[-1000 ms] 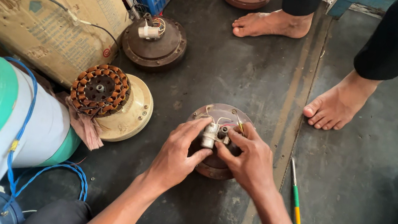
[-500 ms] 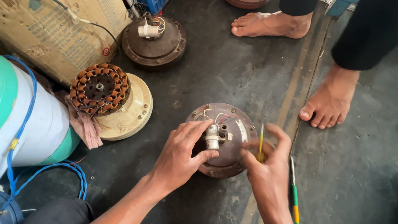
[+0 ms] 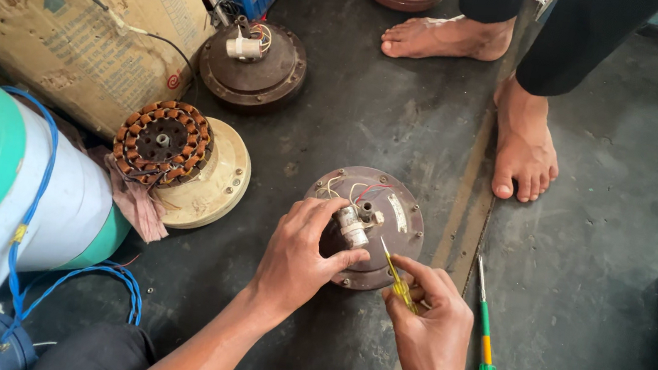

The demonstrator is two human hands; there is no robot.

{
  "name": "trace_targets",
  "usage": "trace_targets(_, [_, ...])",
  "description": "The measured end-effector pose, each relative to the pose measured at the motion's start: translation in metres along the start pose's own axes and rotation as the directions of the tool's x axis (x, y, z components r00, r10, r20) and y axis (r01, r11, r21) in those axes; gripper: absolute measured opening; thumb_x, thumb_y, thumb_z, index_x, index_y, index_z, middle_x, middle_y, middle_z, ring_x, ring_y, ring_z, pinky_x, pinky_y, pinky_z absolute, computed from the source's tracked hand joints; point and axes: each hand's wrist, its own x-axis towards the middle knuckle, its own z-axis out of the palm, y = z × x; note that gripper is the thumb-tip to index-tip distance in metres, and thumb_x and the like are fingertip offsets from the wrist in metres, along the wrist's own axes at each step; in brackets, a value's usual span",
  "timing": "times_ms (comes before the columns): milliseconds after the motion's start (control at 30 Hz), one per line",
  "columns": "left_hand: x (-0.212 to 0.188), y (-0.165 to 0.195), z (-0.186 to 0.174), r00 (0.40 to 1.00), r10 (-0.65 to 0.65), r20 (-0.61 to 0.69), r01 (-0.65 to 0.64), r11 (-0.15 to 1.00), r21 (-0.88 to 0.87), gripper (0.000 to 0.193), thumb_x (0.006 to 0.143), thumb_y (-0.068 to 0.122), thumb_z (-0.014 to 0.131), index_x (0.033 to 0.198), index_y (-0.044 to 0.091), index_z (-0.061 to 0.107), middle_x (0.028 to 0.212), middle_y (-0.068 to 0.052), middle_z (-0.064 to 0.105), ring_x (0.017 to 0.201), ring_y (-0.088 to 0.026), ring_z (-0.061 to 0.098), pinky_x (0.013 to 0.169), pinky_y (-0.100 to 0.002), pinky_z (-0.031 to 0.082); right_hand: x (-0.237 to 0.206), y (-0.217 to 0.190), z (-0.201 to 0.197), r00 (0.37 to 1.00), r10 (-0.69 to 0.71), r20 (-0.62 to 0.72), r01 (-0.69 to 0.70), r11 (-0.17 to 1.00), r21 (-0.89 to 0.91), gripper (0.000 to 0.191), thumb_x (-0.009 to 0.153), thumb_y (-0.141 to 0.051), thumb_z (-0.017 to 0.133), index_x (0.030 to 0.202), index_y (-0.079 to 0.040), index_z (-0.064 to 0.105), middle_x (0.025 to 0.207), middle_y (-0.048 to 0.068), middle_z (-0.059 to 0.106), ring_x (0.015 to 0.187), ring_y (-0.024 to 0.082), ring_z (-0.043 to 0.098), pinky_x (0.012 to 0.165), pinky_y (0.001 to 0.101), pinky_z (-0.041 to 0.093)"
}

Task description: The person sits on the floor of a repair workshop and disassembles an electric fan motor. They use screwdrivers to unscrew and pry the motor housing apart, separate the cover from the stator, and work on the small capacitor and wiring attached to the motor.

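The left hand [image 3: 300, 253] grips the brown fan motor [image 3: 366, 227] steady while the right hand [image 3: 431, 340] pinches a yellow screwdriver [image 3: 397, 279] over it.

Bare floor [image 3: 370, 123] lies open beyond the motor housing [image 3: 392, 218]; a green screwdriver [image 3: 486, 347] and bare foot [image 3: 524, 150] crowd its right.

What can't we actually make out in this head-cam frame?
- Head view: the front rim of the brown motor housing is covered by the left hand.
- The handle of the yellow screwdriver sits inside the right hand, so the grip itself is hidden.
- The wire ends are too small to trace.
- The green screwdriver runs off the bottom edge.
- The standing person is cut off by the top edge.
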Motion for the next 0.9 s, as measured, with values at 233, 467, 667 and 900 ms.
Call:
trace_targets(233, [0.001, 0.002, 0.0, 1.0, 0.001, -0.012, -0.001, 1.0, -0.004, 0.065, 0.072, 0.033, 0.089, 0.123, 0.003, 0.063, 0.119, -0.015, 0.068, 0.116, -0.036, 0.063, 0.097, -0.046, 0.05, -0.002, -0.004, 0.005, 0.979, -0.187, -0.085, 0.179, 0.98, -0.092, 0.031, 0.08, -0.009, 0.079, 0.111, -0.009, 0.077, 0.099, 0.009, 0.077, 0.083, 0.024, 0.076, 0.072, 0.0324, 0.056])
trace_targets(467, [0.003, 0.003, 0.0, 1.0, -0.02, -0.009, 0.02, 1.0, -0.012, 0.065, 0.072, 0.033, 0.089, 0.123, 0.003, 0.063, 0.118, -0.014, 0.069, 0.116, -0.035, 0.063, 0.097, -0.045, 0.051, -0.001, -0.008, 0.005, 0.977, -0.189, -0.097, 0.184, 0.981, -0.061, 0.031, 0.08, -0.006, 0.078, 0.111, -0.009, 0.077, 0.1, 0.009, 0.077, 0.083, 0.024, 0.076, 0.073, 0.0331, 0.057])
trace_targets(667, [0.002, 0.003, -0.002, 1.0, -0.03, 0.001, 0.03, 0.999, -0.014, 0.066, 0.072, 0.033, 0.089, 0.124, 0.003, 0.063, 0.119, -0.015, 0.069, 0.117, -0.036, 0.063, 0.096, -0.044, 0.051, 0.005, -0.01, 0.005, 0.968, -0.216, -0.125, 0.208, 0.975, -0.074, 0.031, 0.08, -0.005, 0.079, 0.111, -0.009, 0.077, 0.099, 0.011, 0.073, 0.082, 0.025, 0.075, 0.071, 0.0339, 0.057])
trace_targets(900, [0.002, 0.004, -0.002, 1.0, -0.03, -0.004, 0.03, 1.0, 0.001, 0.066, 0.071, 0.033, 0.09, 0.124, 0.003, 0.063, 0.118, -0.015, 0.069, 0.116, -0.035, 0.063, 0.095, -0.044, 0.052, 0.001, -0.013, 0.006, 0.974, -0.179, -0.141, 0.159, 0.977, -0.142, 0.028, 0.077, -0.001, 0.077, 0.105, -0.007, 0.076, 0.097, 0.011, 0.07, 0.084, 0.028, 0.071, 0.073, 0.0373, 0.055])
